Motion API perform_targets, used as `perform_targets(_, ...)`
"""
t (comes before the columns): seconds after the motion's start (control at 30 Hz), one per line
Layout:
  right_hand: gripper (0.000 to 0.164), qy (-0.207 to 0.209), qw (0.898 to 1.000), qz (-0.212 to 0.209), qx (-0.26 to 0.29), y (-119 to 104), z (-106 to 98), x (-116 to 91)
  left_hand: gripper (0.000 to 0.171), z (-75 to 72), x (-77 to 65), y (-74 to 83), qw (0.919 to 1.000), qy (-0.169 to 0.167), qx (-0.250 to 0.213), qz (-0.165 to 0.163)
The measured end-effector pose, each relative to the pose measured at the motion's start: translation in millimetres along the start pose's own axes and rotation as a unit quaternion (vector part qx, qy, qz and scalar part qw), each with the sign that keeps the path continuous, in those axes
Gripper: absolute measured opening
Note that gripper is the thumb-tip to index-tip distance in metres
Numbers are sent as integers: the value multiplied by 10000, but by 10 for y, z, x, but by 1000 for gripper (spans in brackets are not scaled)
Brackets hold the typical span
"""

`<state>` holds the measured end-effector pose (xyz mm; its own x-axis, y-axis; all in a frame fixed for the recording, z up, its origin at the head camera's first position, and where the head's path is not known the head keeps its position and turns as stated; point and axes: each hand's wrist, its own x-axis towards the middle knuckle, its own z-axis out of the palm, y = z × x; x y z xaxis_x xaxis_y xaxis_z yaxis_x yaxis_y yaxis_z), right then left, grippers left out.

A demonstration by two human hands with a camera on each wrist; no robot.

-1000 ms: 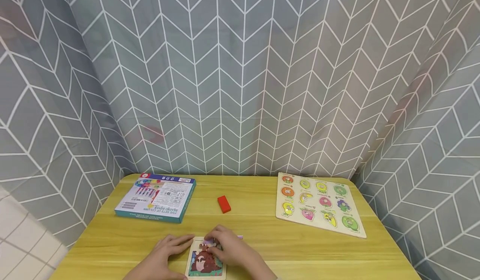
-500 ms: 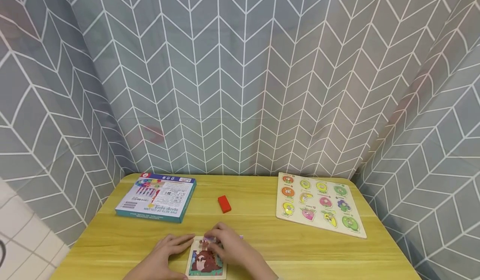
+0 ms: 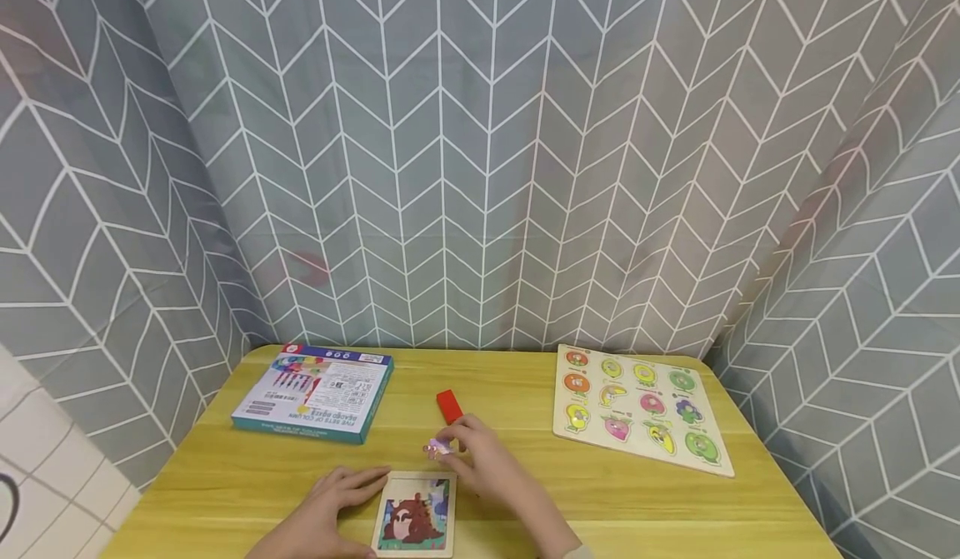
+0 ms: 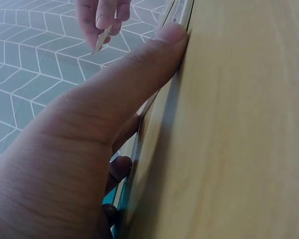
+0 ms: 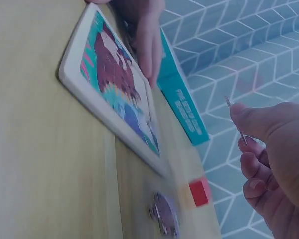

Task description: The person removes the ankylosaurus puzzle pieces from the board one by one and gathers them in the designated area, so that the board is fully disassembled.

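We find the wooden jigsaw tray (image 3: 451, 513) flat on the wood-grain table (image 3: 525, 392), at the bottom centre of the head view; its picture of a brown spiky animal (image 3: 411, 524) is partly filled, with bare wood showing towards the top. The left hand (image 3: 324, 511) lies along the tray's left side, fingers fairly straight towards the upper corner and thumb near the lower one; it touches the edge without curling round it, which we judge is to stop the tray sliding. The right hand (image 3: 480, 461), above and right of the tray, pinches a small purple-toned jigsaw piece (image 3: 435, 449) between thumb and fingertips; we take this edge grip as suited to so thin a part, leaving most of its face exposed. A loose purple piece (image 5: 165, 215) shows blurred at the bottom of the right wrist view, just beside the tray; we cannot make it out in the head view. A red block (image 3: 449, 406) sits just beyond the right hand, which masks its lower end there; the right wrist view shows them apart. The column bead box (image 3: 311, 396) at lower left and the fruit puzzle board (image 3: 595, 376) at lower right are well apart from the tray, and we note neither obstructs the hands. A grey chevron curtain (image 3: 480, 167) fills the upper frame.
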<state>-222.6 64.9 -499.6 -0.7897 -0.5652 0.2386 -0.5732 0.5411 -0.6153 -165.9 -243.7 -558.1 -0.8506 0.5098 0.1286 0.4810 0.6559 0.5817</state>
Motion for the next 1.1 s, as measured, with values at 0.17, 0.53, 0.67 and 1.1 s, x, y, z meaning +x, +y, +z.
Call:
perform_targets(0.17,24,156,9998,106,98,139,-132,-165,95,6,-4,7,10000,-27,-50,36)
perform_targets(0.53,22,623,9977,271,-49,523,-410,-608,98,-37,1,10,9999,-72,-11,-77)
perform_targets(0.67,20,691,9973,262,-32,612,-472,-729,97,-32,-7,1,9999,-67,24,-72)
perform_targets(1.1,18,366,9989,275,88,825,-482,-866,99,-22,7,42,9995,-122,61,-271)
